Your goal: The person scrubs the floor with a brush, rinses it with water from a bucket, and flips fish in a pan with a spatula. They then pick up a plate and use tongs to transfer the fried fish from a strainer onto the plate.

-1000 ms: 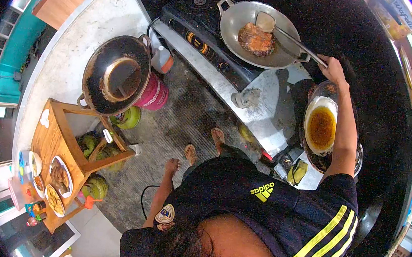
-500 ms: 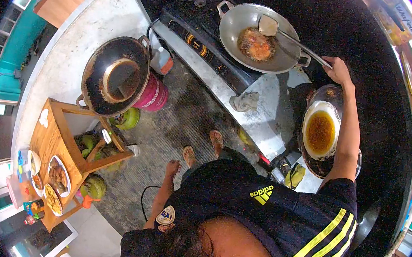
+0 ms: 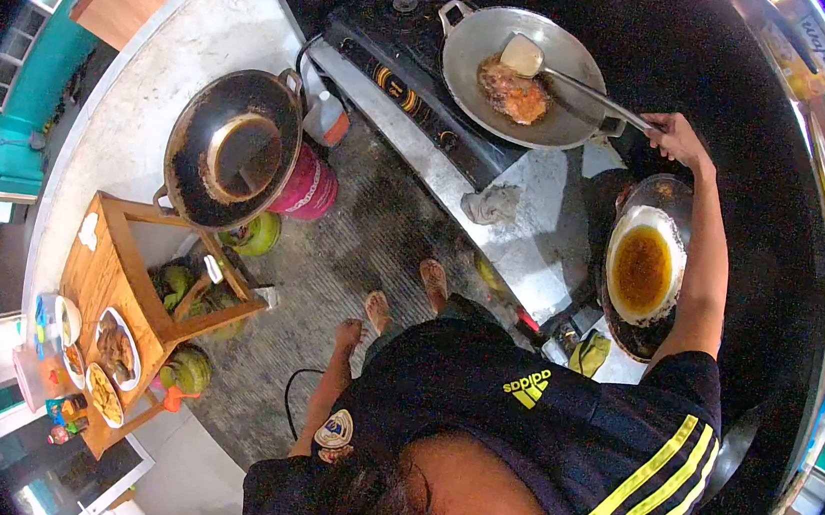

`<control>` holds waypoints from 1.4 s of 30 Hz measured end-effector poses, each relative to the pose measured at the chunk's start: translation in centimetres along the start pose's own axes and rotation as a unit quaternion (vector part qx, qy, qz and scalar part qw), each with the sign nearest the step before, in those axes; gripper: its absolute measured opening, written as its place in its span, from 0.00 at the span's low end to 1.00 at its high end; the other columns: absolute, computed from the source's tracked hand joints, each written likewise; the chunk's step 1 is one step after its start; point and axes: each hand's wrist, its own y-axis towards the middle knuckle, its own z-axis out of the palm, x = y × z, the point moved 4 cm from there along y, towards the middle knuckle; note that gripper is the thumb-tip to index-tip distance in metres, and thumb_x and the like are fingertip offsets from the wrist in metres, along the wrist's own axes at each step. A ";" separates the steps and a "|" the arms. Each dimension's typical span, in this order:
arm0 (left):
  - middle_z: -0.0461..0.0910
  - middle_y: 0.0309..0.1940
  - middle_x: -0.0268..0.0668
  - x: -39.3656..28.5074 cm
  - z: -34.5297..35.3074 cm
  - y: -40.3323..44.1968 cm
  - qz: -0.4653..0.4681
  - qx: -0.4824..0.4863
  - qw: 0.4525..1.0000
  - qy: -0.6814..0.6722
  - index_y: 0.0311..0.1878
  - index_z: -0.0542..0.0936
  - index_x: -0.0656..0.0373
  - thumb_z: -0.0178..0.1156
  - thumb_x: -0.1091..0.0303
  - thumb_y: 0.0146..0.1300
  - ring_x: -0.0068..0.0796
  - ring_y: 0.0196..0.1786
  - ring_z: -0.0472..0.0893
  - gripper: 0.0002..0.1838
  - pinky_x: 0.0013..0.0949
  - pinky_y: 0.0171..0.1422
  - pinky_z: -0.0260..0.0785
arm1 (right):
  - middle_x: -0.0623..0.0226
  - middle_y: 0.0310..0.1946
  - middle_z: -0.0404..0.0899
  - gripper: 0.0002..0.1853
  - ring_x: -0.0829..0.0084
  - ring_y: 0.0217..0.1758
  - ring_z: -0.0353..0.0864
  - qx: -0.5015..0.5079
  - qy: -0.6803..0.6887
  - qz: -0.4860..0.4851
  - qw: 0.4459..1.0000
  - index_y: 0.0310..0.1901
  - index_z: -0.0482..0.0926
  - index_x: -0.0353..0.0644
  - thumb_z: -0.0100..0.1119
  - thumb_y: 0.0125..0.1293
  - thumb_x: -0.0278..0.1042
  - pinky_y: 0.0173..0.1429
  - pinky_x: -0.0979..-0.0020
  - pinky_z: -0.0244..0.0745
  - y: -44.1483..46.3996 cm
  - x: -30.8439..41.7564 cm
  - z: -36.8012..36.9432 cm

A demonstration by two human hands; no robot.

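My right hand (image 3: 674, 140) is closed around the handle of a long metal spatula (image 3: 591, 92). The spatula's broad blade touches or hovers just above the upper edge of a browned piece of food (image 3: 520, 96), which lies in bubbling oil. Both are inside a grey metal wok (image 3: 579, 59) on a black gas stove (image 3: 356, 25). Away from the stove, my left hand (image 3: 349, 333) hangs low by my side over the floor, with its fingers curled in and no object visible in them.
Under my right forearm is a pan of brown oil (image 3: 643, 270). A dark wok (image 3: 193, 149) stands at the left, by a pink bucket (image 3: 311, 187). A wooden stool (image 3: 132, 293) bears plates of food (image 3: 104, 394). A crumpled cloth (image 3: 492, 204) lies on the counter edge.
The spatula blade has shifted slightly left and down, closer against the food. My right hand has moved a little with it. My left hand stays hanging almost where it was.
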 end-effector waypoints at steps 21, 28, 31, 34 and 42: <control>0.79 0.29 0.40 1.5 -1.1 2.9 0.010 0.002 1.000 0.030 0.45 0.73 0.64 0.51 0.55 0.61 0.31 0.30 0.79 0.20 0.34 0.30 0.72 | 0.51 0.40 0.77 0.19 0.54 0.44 0.76 -0.161 -0.286 -0.137 0.934 0.47 0.77 0.42 0.54 0.51 0.31 0.49 0.61 0.70 -0.9 4.0 -0.1; 0.80 0.29 0.39 3.1 -2.1 1.9 -0.003 0.005 0.999 -0.047 0.45 0.72 0.63 0.50 0.57 0.59 0.31 0.29 0.78 0.19 0.33 0.29 0.71 | 0.50 0.39 0.77 0.20 0.54 0.45 0.76 -0.121 -0.272 -0.148 0.943 0.48 0.76 0.42 0.55 0.50 0.30 0.48 0.63 0.70 -1.1 4.9 -0.2; 0.80 0.28 0.39 3.0 -2.0 0.9 0.003 -0.026 1.000 -0.010 0.43 0.73 0.64 0.50 0.58 0.59 0.31 0.28 0.78 0.18 0.33 0.27 0.70 | 0.51 0.30 0.79 0.20 0.59 0.33 0.80 -0.148 -0.267 -0.224 0.926 0.49 0.76 0.41 0.55 0.51 0.29 0.38 0.66 0.73 0.0 2.7 -0.1; 0.79 0.26 0.39 3.7 -1.8 0.9 0.013 -0.006 1.000 0.013 0.41 0.74 0.64 0.50 0.59 0.59 0.32 0.27 0.78 0.17 0.34 0.26 0.69 | 0.61 0.21 0.77 0.20 0.72 0.18 0.74 -0.022 -0.110 -0.031 0.993 0.50 0.75 0.38 0.54 0.52 0.29 0.25 0.72 0.69 -0.2 1.5 0.0; 0.78 0.25 0.39 3.6 -1.0 2.2 0.032 -0.018 0.998 -0.056 0.42 0.74 0.64 0.51 0.61 0.57 0.32 0.26 0.77 0.16 0.34 0.26 0.68 | 0.71 0.16 0.71 0.21 0.82 0.14 0.65 0.013 -0.061 -0.020 0.998 0.51 0.74 0.37 0.53 0.53 0.28 0.18 0.78 0.62 -3.4 3.0 -0.8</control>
